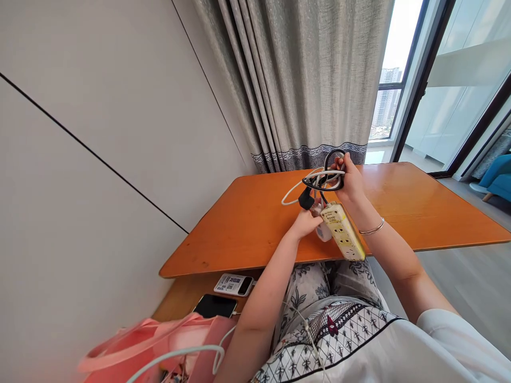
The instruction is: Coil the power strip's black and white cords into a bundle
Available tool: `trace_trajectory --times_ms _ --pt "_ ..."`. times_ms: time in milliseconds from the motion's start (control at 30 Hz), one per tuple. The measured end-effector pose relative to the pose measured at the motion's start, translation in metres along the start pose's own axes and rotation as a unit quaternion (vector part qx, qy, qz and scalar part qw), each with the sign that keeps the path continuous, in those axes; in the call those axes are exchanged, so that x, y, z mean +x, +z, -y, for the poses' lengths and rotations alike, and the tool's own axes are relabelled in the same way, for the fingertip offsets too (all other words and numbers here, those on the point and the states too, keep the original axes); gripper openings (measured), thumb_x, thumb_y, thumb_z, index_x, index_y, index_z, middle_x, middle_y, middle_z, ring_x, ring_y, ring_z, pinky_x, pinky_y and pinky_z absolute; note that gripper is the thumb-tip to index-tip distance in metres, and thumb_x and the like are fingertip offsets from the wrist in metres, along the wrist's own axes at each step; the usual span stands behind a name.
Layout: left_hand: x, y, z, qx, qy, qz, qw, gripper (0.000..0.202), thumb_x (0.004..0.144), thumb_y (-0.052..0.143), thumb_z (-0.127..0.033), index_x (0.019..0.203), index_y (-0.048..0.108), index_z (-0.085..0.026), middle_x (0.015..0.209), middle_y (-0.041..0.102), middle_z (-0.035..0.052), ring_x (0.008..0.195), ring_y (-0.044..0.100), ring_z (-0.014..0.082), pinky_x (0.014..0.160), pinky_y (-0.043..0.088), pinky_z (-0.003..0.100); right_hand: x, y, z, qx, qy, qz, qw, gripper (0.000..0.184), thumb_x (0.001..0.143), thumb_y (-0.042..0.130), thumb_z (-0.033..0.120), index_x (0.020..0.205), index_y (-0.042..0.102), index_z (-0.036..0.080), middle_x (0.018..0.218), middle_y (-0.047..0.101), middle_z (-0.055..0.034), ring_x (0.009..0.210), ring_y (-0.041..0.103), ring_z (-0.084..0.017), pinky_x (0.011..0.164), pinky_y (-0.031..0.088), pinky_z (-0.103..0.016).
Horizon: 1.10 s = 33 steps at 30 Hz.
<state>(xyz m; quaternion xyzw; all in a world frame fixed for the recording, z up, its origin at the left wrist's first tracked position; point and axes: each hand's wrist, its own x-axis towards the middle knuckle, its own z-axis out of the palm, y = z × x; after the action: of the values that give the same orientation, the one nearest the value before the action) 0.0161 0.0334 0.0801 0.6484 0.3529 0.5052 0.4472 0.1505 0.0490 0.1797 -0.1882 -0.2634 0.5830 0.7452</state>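
My right hand (350, 181) is closed round a coil of black and white cables (324, 178), held above the orange wooden table (255, 223). A yellowed white power strip (343, 231) hangs down from that bundle toward my lap. My left hand (305, 222) is closed on the lower end of the bundle, beside a black plug (306, 200) and a small white adapter (322, 231). A loop of white cable (293, 191) sticks out to the left over the tabletop.
A grey curtain (303, 80) hangs behind the table, with a window and glass door at right. On a lower bench to my left lie a white power bank (233, 284), a dark phone (215, 306) and a pink bag (159, 346) with a white cable.
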Motion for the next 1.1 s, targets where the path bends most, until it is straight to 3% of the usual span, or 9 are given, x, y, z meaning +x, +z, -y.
trace_trajectory --times_ms 100,200,333,500,733,867,1000,1100 --pt "-0.003 -0.013 0.005 -0.04 -0.01 0.023 0.999 0.028 0.062 0.076 -0.035 0.082 0.063 -0.021 0.085 0.066 0.0027 0.088 0.063 0.0233 0.087 0.051 0.037 0.006 -0.003 -0.002 -0.002 0.009 -0.013 1.0 0.04 0.078 0.077 0.047 0.068 0.05 0.02 0.069 0.061 0.0071 0.055 0.053 -0.006 0.048 0.044 -0.018" --pt "-0.007 -0.023 0.009 -0.045 -0.018 0.002 0.999 0.037 0.064 0.075 -0.047 0.086 0.063 -0.019 0.09 0.067 0.0057 0.094 0.063 0.026 0.087 0.05 0.038 0.011 -0.006 -0.009 0.009 0.024 -0.029 0.999 0.041 0.076 0.079 0.048 0.068 0.052 0.019 0.067 0.06 0.0075 0.054 0.051 -0.006 0.044 0.039 -0.018" --pt "-0.017 -0.021 0.013 0.108 -0.014 -0.069 0.992 0.052 0.05 0.088 -0.049 0.083 0.062 -0.018 0.089 0.065 0.006 0.088 0.063 0.0258 0.082 0.051 0.038 0.013 -0.007 -0.019 0.009 0.014 -0.036 0.999 0.042 0.075 0.079 0.051 0.068 0.053 0.019 0.065 0.058 0.0073 0.053 0.049 -0.007 0.045 0.039 -0.019" --pt "-0.026 -0.011 0.02 0.253 0.101 -0.216 0.938 0.045 0.056 0.087 -0.044 0.085 0.063 -0.019 0.1 0.061 0.0075 0.097 0.062 0.0254 0.089 0.051 0.038 0.011 -0.004 -0.026 -0.033 -0.011 -0.039 0.999 0.035 0.083 0.073 0.048 0.07 0.056 0.02 0.063 0.056 0.006 0.052 0.047 -0.008 0.048 0.039 -0.021" --pt "-0.038 -0.004 0.037 0.331 0.184 -0.316 0.87 0.054 0.053 0.088 -0.05 0.087 0.064 -0.014 0.123 0.044 0.0156 0.122 0.051 0.0354 0.103 0.047 0.047 -0.004 0.002 -0.033 -0.058 -0.038 -0.04 0.997 0.033 0.083 0.072 0.05 0.074 0.059 0.021 0.065 0.055 0.0055 0.06 0.051 -0.01 0.053 0.041 -0.022" --pt "-0.036 -0.014 0.038 0.307 0.214 -0.29 0.881 0.052 0.056 0.087 -0.051 0.085 0.064 -0.015 0.139 0.037 0.0187 0.133 0.045 0.0366 0.109 0.043 0.047 -0.008 0.005 -0.035 -0.02 -0.029 -0.058 0.998 0.029 0.084 0.071 0.044 0.075 0.06 0.019 0.07 0.059 0.005 0.062 0.052 -0.008 0.055 0.043 -0.02" --pt "-0.03 -0.031 0.036 0.266 0.155 -0.197 0.931 0.045 0.06 0.084 -0.051 0.082 0.065 -0.018 0.111 0.06 0.0127 0.104 0.064 0.0278 0.092 0.055 0.042 0.001 0.006 -0.033 0.004 0.003 -0.077 0.997 0.027 0.088 0.069 0.039 0.074 0.059 0.018 0.068 0.06 0.0052 0.057 0.05 -0.007 0.053 0.042 -0.02" --pt "-0.026 -0.043 0.027 0.252 0.123 -0.184 0.942 0.043 0.059 0.085 -0.046 0.086 0.066 -0.018 0.102 0.064 0.0101 0.095 0.066 0.0257 0.086 0.057 0.04 0.015 0.005 -0.029 0.035 0.068 -0.073 0.994 0.027 0.094 0.064 0.033 0.073 0.056 0.019 0.064 0.059 0.0055 0.054 0.05 -0.007 0.056 0.045 -0.019"
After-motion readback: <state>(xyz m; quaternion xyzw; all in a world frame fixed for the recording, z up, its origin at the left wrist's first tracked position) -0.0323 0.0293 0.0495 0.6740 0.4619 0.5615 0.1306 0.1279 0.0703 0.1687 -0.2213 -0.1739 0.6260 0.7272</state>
